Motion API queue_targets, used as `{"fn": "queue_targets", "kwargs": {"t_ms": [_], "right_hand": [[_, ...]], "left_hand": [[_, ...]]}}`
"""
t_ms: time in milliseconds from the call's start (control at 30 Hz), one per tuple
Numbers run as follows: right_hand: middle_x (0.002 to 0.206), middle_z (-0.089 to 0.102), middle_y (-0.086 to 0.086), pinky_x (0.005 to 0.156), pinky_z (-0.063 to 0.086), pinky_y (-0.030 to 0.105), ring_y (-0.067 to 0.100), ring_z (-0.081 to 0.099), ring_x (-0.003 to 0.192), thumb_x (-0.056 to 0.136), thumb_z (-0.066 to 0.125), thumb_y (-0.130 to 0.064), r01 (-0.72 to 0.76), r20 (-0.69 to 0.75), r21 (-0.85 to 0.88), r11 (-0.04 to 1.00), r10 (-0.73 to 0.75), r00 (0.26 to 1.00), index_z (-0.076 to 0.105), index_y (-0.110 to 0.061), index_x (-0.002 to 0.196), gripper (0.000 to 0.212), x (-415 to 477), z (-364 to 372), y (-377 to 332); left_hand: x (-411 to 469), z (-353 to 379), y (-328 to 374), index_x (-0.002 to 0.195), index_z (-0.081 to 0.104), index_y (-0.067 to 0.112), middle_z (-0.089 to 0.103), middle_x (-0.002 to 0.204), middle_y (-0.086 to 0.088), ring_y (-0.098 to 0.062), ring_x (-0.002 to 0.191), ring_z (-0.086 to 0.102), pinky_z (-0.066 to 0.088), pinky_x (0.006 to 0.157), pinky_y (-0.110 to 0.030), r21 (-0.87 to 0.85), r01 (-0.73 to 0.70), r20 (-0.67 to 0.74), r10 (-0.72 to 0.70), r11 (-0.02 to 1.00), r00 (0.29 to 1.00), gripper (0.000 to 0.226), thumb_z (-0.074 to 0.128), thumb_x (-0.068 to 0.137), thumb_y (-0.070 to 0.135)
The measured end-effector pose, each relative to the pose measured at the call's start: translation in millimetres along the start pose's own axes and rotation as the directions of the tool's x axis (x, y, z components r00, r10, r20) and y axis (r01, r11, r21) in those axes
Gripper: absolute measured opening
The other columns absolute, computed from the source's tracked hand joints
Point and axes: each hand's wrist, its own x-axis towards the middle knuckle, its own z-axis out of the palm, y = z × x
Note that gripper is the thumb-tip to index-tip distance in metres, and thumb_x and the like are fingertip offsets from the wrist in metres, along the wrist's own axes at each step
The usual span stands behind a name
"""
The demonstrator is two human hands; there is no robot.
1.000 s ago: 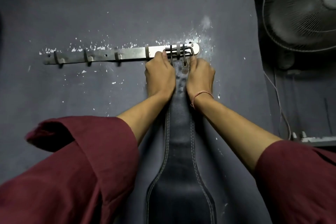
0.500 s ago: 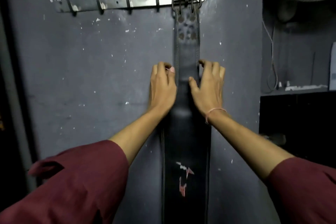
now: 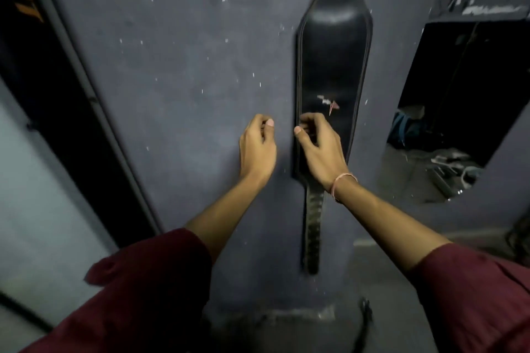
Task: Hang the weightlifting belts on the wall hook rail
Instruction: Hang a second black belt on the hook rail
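- The weightlifting belt [image 3: 334, 60] hangs flat against the grey wall [image 3: 186, 66]. Its upper end runs out of the top of the view, so the hook rail itself is out of sight. I take it the belt is already caught up there, since it hangs straight under its own weight.
- Its narrow, punched tail [image 3: 314, 226] points down towards the floor, which suggests it is hung by the buckle end.
- The left hand [image 3: 256, 149] is beside the belt's left edge, apart from it, with fingers loosely curled and nothing in them.
- The right hand [image 3: 321, 152] is in front of the belt's broad lower part, thumb at the left edge. I cannot tell whether it pinches that edge or only hovers over it. If it does touch, I would guess it is steadying the belt so it lies square.
- A recess [image 3: 473, 66] is cut into the wall on the right, dark inside. Something blue [image 3: 407, 126] and some pale clutter lie at the bottom of it, too blurred to name.
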Motion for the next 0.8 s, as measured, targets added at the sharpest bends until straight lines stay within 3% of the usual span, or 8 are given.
{"fn": "queue_targets", "kwargs": {"t_ms": [67, 200, 333, 467, 533, 667, 800], "right_hand": [[0.116, 0.061, 0.008, 0.082, 0.042, 0.004, 0.015, 0.057, 0.102, 0.098, 0.057, -0.022, -0.045, 0.028, 0.018, 0.999, 0.044, 0.999, 0.054, -0.010, 0.124, 0.029, -31.2, 6.3, 6.6], [0.115, 0.058, 0.007, 0.083, 0.045, 0.013, 0.017, 0.057, 0.104, 0.098, 0.057, -0.026, -0.126, 0.121, 0.041, 0.991, 0.120, 0.985, 0.053, -0.013, 0.126, 0.031, -92.0, 19.9, 22.4], [0.117, 0.057, 0.007, 0.079, 0.042, 0.009, 0.016, 0.057, 0.103, 0.099, 0.055, -0.025, -0.192, 0.238, 0.057, 0.980, 0.173, 0.956, 0.052, -0.014, 0.126, 0.029, -147.4, 31.9, 45.7], [0.113, 0.057, 0.009, 0.083, 0.047, 0.019, 0.016, 0.057, 0.098, 0.101, 0.053, -0.022, -0.297, 0.370, 0.068, 0.953, 0.252, 0.894, 0.053, -0.014, 0.125, 0.026, -206.5, 34.4, 77.1], [0.110, 0.060, 0.008, 0.084, 0.049, 0.023, 0.017, 0.059, 0.097, 0.101, 0.052, -0.020, -0.352, 0.416, 0.048, 0.935, 0.302, 0.858, 0.054, -0.013, 0.126, 0.025, -239.0, 35.1, 95.1], [0.106, 0.064, 0.012, 0.077, 0.046, 0.011, 0.018, 0.060, 0.094, 0.100, 0.052, -0.011, -0.463, 0.469, -0.018, 0.886, 0.416, 0.779, 0.057, -0.007, 0.120, 0.020, -300.2, 37.4, 127.7], [0.093, 0.062, 0.000, 0.085, 0.047, 0.033, 0.018, 0.058, 0.090, 0.098, 0.053, -0.008, -0.557, 0.480, -0.081, 0.827, 0.522, 0.705, 0.058, -0.012, 0.108, 0.011, -347.6, 46.8, 169.1]], "left_hand": [[-32.0, -6.6, -17.6, 0.103, 0.062, 0.006, 0.069, 0.099, -0.010, -0.023, 0.090, 0.062, 0.044, 0.074, -0.029, 0.017, 0.055, 0.011, -0.056, 0.998, 0.998, 0.025, 0.045, 0.104, 0.024], [-97.9, -17.4, -50.7, 0.104, 0.063, 0.006, 0.068, 0.099, -0.011, -0.023, 0.090, 0.062, 0.045, 0.075, -0.029, 0.036, 0.157, 0.034, -0.158, 0.987, 0.987, 0.026, 0.044, 0.105, 0.025], [-167.2, -21.9, -80.9, 0.099, 0.064, 0.003, 0.066, 0.091, -0.014, -0.024, 0.082, 0.060, 0.045, 0.073, -0.033, 0.093, 0.220, 0.005, -0.221, 0.971, 0.975, 0.026, 0.045, 0.104, 0.020], [-233.4, -21.9, -106.5, 0.088, 0.059, 0.001, 0.063, 0.083, -0.017, -0.027, 0.077, 0.057, 0.039, 0.067, -0.035, 0.175, 0.301, -0.028, -0.300, 0.937, 0.953, 0.028, 0.043, 0.100, 0.020], [-269.5, -20.3, -120.8, 0.090, 0.060, 0.002, 0.065, 0.084, -0.016, -0.030, 0.080, 0.062, 0.044, 0.071, -0.040, 0.193, 0.366, -0.019, -0.369, 0.911, 0.929, 0.030, 0.042, 0.100, 0.025], [-335.2, -14.4, -144.2, 0.093, 0.063, 0.001, 0.067, 0.084, -0.012, -0.025, 0.080, 0.064, 0.044, 0.072, -0.033, 0.208, 0.474, 0.019, -0.488, 0.856, 0.873, 0.024, 0.047, 0.103, 0.016], [-377.4, -3.6, -177.9, 0.101, 0.067, 0.001, 0.073, 0.092, -0.014, -0.027, 0.087, 0.067, 0.048, 0.079, -0.035, 0.227, 0.578, 0.055, -0.603, 0.784, 0.796, 0.023, 0.047, 0.103, 0.013]]}}
